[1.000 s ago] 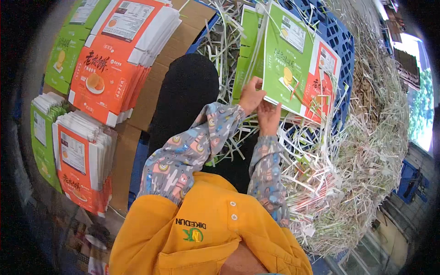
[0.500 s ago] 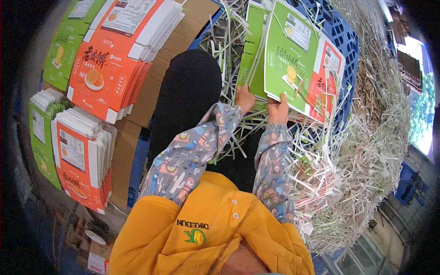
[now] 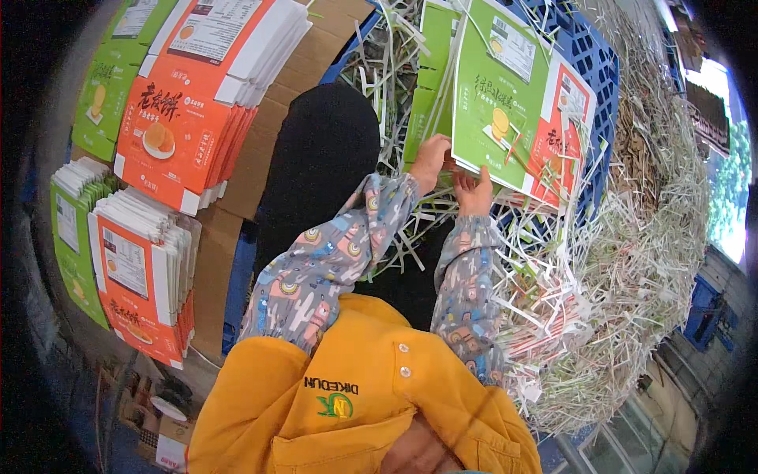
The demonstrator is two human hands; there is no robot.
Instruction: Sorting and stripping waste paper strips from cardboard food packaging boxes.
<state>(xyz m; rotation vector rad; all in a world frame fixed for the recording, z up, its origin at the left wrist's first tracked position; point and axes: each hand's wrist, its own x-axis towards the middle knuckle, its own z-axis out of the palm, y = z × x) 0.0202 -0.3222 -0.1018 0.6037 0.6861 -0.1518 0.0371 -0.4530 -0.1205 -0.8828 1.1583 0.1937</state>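
Observation:
A stack of flat, printed cartons, green (image 3: 502, 95) and orange (image 3: 562, 130), lies tilted on the shredded paper at the upper right. My left hand (image 3: 430, 162) is closed on the near left corner of the top green carton, with its fingertips partly hidden. Just below the same carton's near edge is my right hand (image 3: 474, 193). Its fingers are bent and apart, and the thumb tip meets the edge. More green cartons (image 3: 430, 75) show under the left side of the stack.
Stacked flat orange cartons (image 3: 170, 130) and green cartons (image 3: 99, 99) lie on brown cardboard (image 3: 304, 59) at the left, with smaller stacks nearer me. A blue plastic crate (image 3: 604, 79) stands behind the right stack. Shredded paper (image 3: 624, 292) heaps along the right.
My left hand has moved slightly right and up onto the top carton's corner. My right hand has loosened at the near edge, its fingers now showing below it. The top carton has shifted slightly.

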